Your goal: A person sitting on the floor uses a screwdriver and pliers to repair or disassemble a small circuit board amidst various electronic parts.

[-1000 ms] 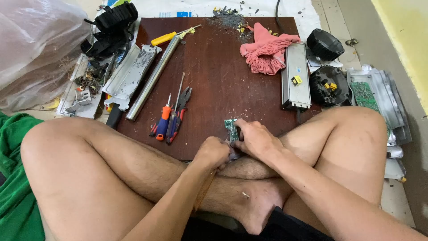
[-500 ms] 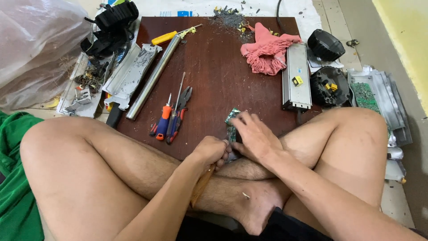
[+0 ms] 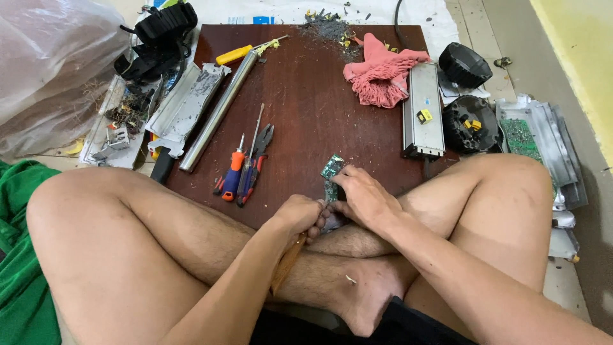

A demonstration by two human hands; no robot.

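Observation:
I sit cross-legged at the near edge of a dark brown board (image 3: pixel 306 96). My right hand (image 3: pixel 363 199) grips a small green circuit board (image 3: pixel 331 168) that stands upright at the board's front edge. My left hand (image 3: pixel 299 214) is closed around a tool with a brown wooden handle (image 3: pixel 287 262), whose tip is hidden where it meets the base of the circuit board. The two hands touch each other just above my crossed shins.
Screwdrivers and pliers (image 3: pixel 246 169) lie left of my hands. A long metal tube (image 3: pixel 217 115), a pink rag (image 3: pixel 382 76) and a silver metal case (image 3: pixel 423 108) are farther back. Black parts (image 3: pixel 469 64) and a green board (image 3: pixel 520 137) lie right, a plastic bag (image 3: pixel 51 70) left.
My right hand has shifted a little on the circuit board, which now stands more upright with its top showing above my fingers. My left hand has stayed in place with the tool.

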